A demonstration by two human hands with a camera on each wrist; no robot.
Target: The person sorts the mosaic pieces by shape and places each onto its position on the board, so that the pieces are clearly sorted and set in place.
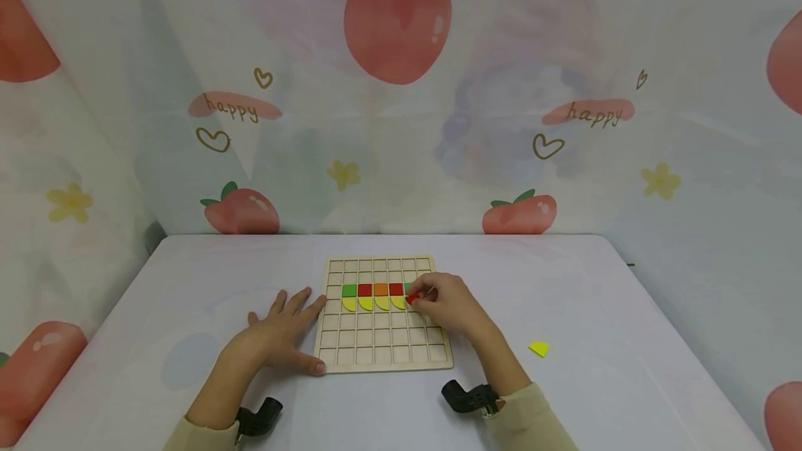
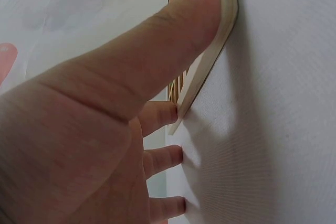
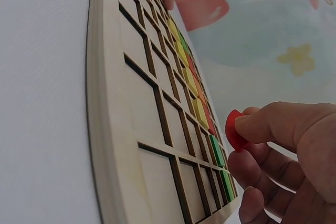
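Observation:
A wooden grid board (image 1: 382,354) lies on the table with a row of green, red and orange square tiles (image 1: 380,289). Just below that row sit several yellow quarter-round tiles (image 1: 381,304). My right hand (image 1: 447,301) pinches a small red tile (image 3: 235,130) with a curved edge between thumb and fingers, over the right part of the board. My left hand (image 1: 276,336) is spread at the board's left side. Its thumb touches the near left corner, and the index fingertip is at the left edge, while other fingertips rest on the table.
One loose yellow quarter-round tile (image 1: 539,349) lies on the white table (image 1: 583,298) to the right of my right forearm. Black wrist cameras sit on both wrists. A fruit-printed cloth (image 1: 401,159) hangs behind the table's far edge.

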